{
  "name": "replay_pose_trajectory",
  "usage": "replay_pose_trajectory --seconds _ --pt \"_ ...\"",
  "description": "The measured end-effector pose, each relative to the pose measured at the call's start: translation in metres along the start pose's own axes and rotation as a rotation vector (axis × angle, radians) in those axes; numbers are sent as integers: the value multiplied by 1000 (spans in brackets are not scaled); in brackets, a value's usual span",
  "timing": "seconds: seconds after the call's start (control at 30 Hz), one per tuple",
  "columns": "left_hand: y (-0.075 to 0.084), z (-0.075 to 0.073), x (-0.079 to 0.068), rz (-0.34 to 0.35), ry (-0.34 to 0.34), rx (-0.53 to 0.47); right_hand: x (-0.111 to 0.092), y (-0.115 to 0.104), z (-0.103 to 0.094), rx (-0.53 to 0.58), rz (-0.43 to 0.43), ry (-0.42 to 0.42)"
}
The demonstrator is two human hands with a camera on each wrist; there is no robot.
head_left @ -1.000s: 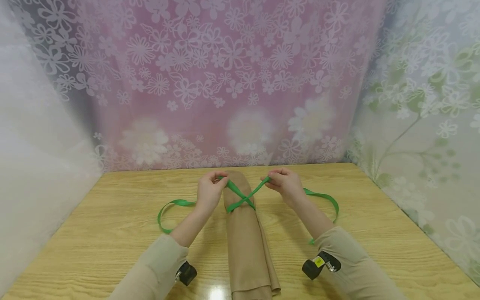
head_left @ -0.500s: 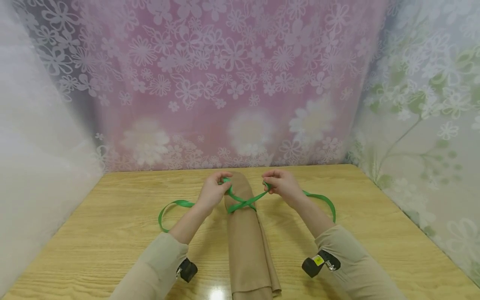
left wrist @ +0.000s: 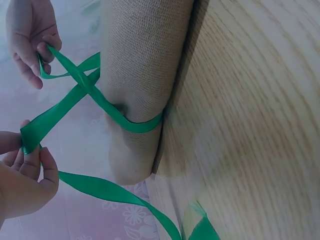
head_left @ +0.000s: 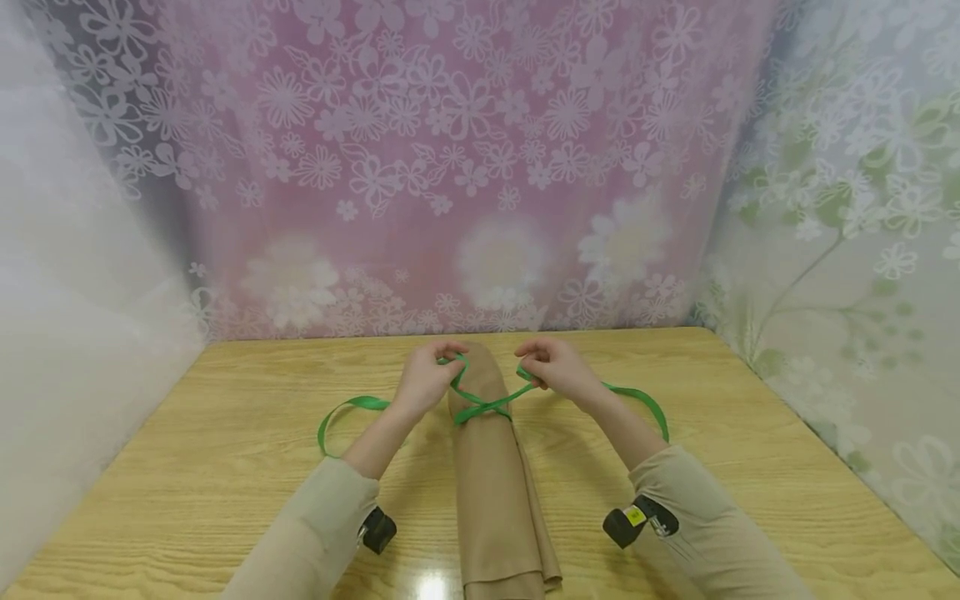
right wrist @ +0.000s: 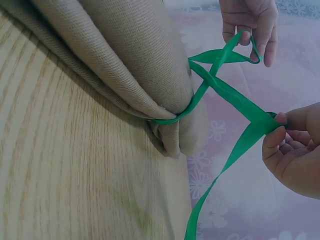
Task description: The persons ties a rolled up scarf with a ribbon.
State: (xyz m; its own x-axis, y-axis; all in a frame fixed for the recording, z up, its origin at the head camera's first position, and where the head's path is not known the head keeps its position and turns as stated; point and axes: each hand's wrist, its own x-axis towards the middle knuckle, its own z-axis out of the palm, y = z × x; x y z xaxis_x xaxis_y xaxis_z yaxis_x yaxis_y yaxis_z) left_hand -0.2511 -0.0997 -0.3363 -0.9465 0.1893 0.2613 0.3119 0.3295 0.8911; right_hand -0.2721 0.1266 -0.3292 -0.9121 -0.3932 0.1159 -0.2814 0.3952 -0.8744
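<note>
A long roll of tan cloth lies on the table, pointing away from me. A green ribbon passes round it near the far end, and its two sides cross over the top. My left hand pinches one side of the ribbon to the left of the roll. On the other side my right hand pinches the other length, bent into a small fold at the fingertips. Both hands are raised above the cloth; in the right wrist view the crossed ribbon stands off the roll between them.
The ribbon's loose tails curl out to either side over the wooden table. Behind the table hangs a pink flowered curtain, with pale curtains at both sides. A black wrist camera sits under each sleeve.
Both hands have come closer together and the ribbon between them has slackened from taut straight lines into curves. The right hand's ribbon has become a small fold. The roll stays put.
</note>
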Motion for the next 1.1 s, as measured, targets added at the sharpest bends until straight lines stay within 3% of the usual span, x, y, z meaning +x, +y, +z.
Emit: replay_pose_trajectory --seconds 0.17,0.47,0.7,1.1 --pt "3 0 5 10 -8 69 1 -4 0 -14 -29 -53" --pt "12 2 14 1 -89 119 5 -6 0 23 -21 -148" --pt "17 4 18 3 -95 130 9 -8 6 65 17 -156" --pt "20 14 20 8 -77 113 14 -1 25 342 92 -112"
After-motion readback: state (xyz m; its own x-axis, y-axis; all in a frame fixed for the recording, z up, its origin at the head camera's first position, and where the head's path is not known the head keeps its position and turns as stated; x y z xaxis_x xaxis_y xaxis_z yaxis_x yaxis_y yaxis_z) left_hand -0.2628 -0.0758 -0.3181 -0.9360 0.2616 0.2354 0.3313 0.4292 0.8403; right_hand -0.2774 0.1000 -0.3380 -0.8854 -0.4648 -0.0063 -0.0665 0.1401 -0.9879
